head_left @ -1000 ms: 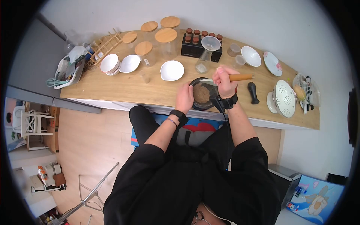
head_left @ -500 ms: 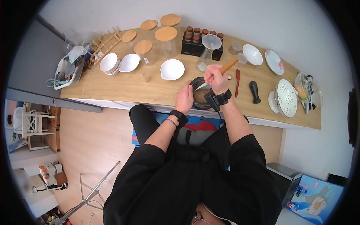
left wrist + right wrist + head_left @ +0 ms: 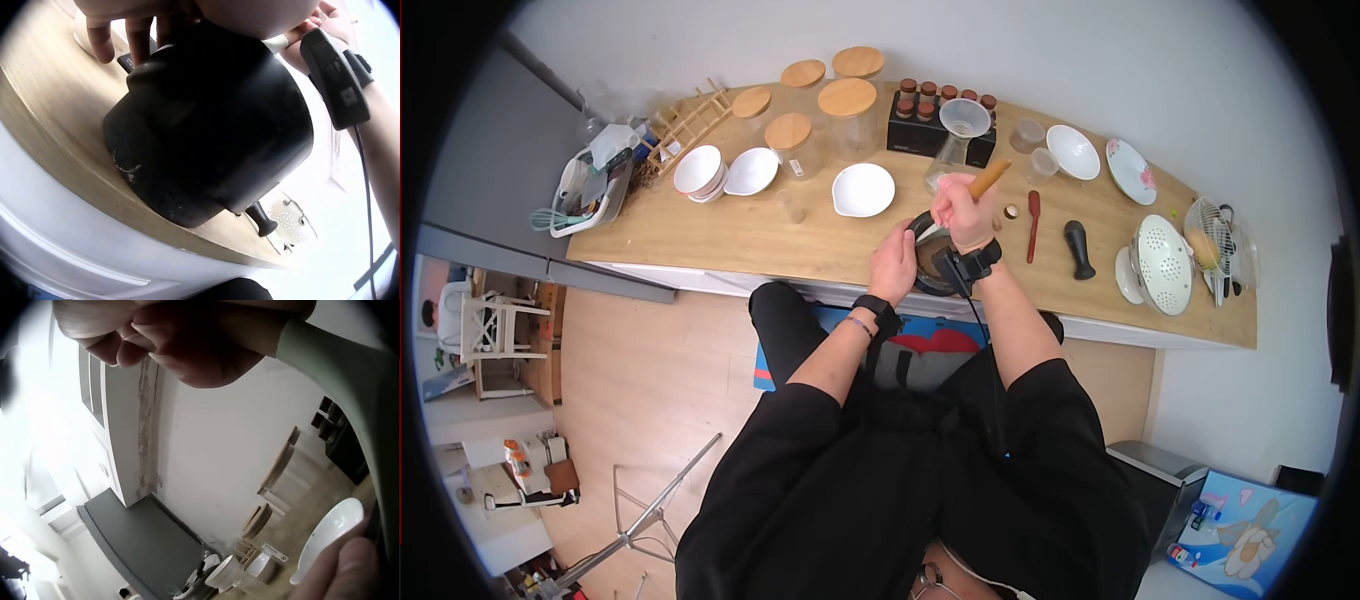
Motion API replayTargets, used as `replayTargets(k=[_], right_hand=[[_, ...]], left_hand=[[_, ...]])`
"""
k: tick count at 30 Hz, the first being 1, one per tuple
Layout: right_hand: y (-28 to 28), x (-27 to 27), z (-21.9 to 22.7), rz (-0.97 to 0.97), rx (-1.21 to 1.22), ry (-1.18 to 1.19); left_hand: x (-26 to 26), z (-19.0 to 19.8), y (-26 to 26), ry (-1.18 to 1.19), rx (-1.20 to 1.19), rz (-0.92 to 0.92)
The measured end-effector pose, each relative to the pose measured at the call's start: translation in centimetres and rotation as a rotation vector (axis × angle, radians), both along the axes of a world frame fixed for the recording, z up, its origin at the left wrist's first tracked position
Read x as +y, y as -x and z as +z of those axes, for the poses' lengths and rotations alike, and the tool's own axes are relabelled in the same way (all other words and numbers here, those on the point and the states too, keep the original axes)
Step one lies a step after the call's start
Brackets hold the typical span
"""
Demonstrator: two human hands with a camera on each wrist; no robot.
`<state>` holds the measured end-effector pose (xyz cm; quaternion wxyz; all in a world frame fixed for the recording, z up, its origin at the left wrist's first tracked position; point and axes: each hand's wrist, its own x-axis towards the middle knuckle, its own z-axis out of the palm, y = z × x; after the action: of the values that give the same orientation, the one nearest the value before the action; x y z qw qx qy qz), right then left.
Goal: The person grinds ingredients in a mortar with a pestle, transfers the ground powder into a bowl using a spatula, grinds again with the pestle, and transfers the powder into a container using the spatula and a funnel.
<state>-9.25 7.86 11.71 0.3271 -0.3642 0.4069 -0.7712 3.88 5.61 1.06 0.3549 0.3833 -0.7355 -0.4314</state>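
Note:
The black bowl (image 3: 930, 280) stands near the counter's front edge, with brownish contents partly visible in the head view. My left hand (image 3: 893, 264) holds its left side, fingers over the rim; the left wrist view shows the bowl's dark outer wall (image 3: 219, 125) close up. My right hand (image 3: 967, 212) grips the wooden handle (image 3: 990, 177) of a spatula above the bowl. In the right wrist view its pale green blade (image 3: 337, 369) extends from the handle beside my curled fingers (image 3: 206, 362). The blade's tip is hidden there.
Right of the bowl lie a red spatula (image 3: 1033, 227) and a black pestle-like tool (image 3: 1079, 250), then a white colander (image 3: 1161, 265). Behind stand a funnel (image 3: 965, 118) on a bottle, a white bowl (image 3: 863, 190) and lidded jars (image 3: 847, 120).
My right hand has moved left and turned, swinging the handle from pointing right to pointing up and right. The red spatula is uncovered. My left hand stays on the bowl.

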Motion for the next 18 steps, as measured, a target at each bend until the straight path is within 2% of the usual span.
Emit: replayTargets(k=[4,6,10,15,18], right_hand=[[0.4,1.0,-0.5,0.071,0.028,-0.06],[1.3,1.7,0.3,0.034,-0.072,0.043],[1.7,2.4,3.4,-0.015,0.076,0.088],[1.5,1.9,-0.2,-0.067,0.061,0.011],[1.2,2.0,-0.5,-0.044,0.022,-0.019]], left_hand=[[0.0,0.1,-0.1,-0.005,0.005,-0.009],[-0.1,0.0,0.0,-0.005,0.015,-0.011],[0.0,-0.4,0.1,-0.015,0.06,-0.017],[0.0,-0.2,0.0,-0.002,0.025,-0.009],[0.0,0.1,0.0,0.004,0.018,0.0]])
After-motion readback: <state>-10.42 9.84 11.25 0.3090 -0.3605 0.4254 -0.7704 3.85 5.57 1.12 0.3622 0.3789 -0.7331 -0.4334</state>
